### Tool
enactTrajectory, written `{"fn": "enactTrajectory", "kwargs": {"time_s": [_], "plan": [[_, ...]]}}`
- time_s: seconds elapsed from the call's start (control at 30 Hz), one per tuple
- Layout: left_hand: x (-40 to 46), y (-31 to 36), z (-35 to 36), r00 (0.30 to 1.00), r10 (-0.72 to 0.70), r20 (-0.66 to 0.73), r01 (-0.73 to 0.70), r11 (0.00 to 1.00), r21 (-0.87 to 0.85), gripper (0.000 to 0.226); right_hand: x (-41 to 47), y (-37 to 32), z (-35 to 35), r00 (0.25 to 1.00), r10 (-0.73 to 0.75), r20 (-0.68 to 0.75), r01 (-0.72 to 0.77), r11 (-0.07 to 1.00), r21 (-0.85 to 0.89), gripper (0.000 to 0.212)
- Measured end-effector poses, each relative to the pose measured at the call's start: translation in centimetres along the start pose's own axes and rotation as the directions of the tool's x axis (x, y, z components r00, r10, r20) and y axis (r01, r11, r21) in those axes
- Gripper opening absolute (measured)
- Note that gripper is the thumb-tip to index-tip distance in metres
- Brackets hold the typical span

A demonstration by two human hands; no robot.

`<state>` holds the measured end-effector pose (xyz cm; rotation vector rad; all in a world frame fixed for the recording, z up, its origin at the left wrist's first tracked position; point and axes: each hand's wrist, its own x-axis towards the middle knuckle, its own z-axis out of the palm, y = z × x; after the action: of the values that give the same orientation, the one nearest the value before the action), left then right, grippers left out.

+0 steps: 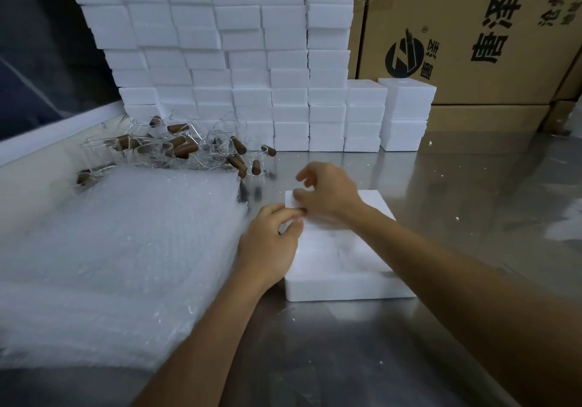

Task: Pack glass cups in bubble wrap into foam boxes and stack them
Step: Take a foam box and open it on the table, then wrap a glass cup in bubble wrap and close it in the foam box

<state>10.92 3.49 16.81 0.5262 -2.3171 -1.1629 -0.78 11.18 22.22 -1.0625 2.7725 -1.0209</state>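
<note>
Hands first: your left hand sat at the left rim of the flat white foam box, its fingers curled and pinching the box's upper left edge. Your right hand reached across from the other side, its fingers bent down onto the box's far left corner, where something pale and blurred lay beneath them; whether that was wrap or foam, you could not tell. The fingertips of both hands nearly met there. The box itself lay on the shiny steel table, just right of the wide stack of clear bubble wrap sheets, which filled the left of the table and touched your left wrist.

Beyond the wrap, towards the back left, lay the heap of clear glass cups with brown wooden handles, tumbled against each other, several on their sides. Right behind them rose the tall wall of stacked white foam boxes, row upon row, with two shorter stacks stepping down at its right end. Further right stood large brown cardboard cartons with black printed characters and a round logo, against the back of the table. Small white foam crumbs dotted the steel near the box.
</note>
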Motion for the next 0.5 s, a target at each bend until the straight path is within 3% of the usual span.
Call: {"fn": "enactTrajectory", "kwargs": {"time_s": [0.13,0.23,0.5], "plan": [[-0.1,-0.3,0.2,1.0,0.016,-0.026,-0.016,1.0,0.003,0.024,4.3,-3.4,2.3,0.996,-0.089,-0.019,0.091,0.979,0.183,0.034],[-0.1,-0.6,0.5,0.998,0.021,-0.062,-0.021,1.0,-0.003,0.024,7.4,-5.8,3.6,0.991,-0.13,-0.04,0.136,0.966,0.222,0.038],[-0.4,-0.6,0.6,0.996,0.052,-0.072,-0.051,0.999,0.012,0.022,11.5,-8.4,6.1,0.968,-0.217,0.127,0.232,0.965,-0.124,0.052]]}}
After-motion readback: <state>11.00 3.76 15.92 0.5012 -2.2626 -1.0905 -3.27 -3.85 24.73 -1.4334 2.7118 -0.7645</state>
